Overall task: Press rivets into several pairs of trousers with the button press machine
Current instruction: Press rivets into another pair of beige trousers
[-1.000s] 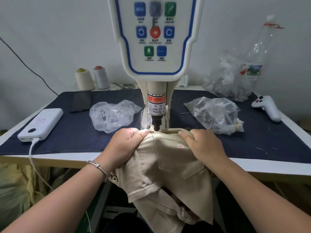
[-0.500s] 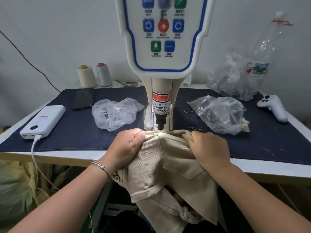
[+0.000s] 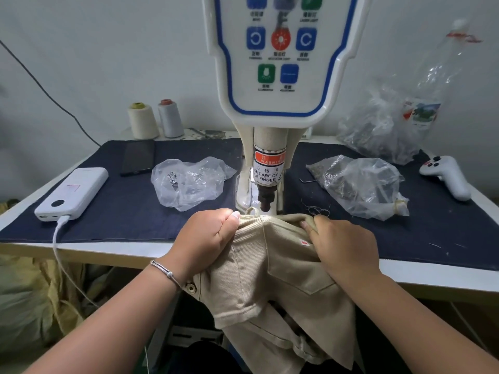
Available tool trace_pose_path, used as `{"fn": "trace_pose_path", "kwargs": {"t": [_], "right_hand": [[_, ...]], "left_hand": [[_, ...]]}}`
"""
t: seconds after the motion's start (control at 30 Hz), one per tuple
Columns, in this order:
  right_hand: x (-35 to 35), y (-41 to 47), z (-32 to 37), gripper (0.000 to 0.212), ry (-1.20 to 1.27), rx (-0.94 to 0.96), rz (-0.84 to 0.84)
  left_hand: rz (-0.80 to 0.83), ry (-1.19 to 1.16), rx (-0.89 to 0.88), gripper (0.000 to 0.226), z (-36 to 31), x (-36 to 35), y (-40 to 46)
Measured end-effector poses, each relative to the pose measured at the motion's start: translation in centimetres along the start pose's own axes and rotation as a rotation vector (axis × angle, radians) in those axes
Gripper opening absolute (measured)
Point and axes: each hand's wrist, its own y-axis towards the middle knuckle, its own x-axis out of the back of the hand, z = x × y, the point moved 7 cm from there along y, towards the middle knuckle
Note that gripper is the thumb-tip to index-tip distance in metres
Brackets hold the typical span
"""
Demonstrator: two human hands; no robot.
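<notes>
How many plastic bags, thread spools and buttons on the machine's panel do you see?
Plastic bags: 3
Thread spools: 2
Panel buttons: 8, top three cut off
Total: 13

Single head cam, first-person, looking forward and down over the bench.

It sits close above both forearms, facing the button press machine (image 3: 272,109) square-on, so the panel's top gets cropped. Wide lens: table (image 3: 432,278) edges bow, wall fills the background, floor clutter shows lower left, I think fabric, too blurry. No second view here to overlap with.
</notes>
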Motion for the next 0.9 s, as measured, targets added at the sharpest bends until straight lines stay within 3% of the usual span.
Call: {"fn": "trace_pose_path", "kwargs": {"t": [0.47,0.73,0.9], "right_hand": [[-0.7,0.2,-0.2,0.042,-0.073,-0.005,0.041],[-1.6,0.5,0.0,0.040,-0.124,0.006,0.074],[-1.7,0.5,-0.2,0.036,-0.080,-0.002,0.071]], "left_hand": [[-0.052,0.149,0.024,0.041,0.0,-0.5,-0.5],[-0.086,0.118,0.046,0.041,-0.2,-0.5,-0.4],[-0.080,0.171,0.028,0.051,0.0,-0.7,-0.3]]}}
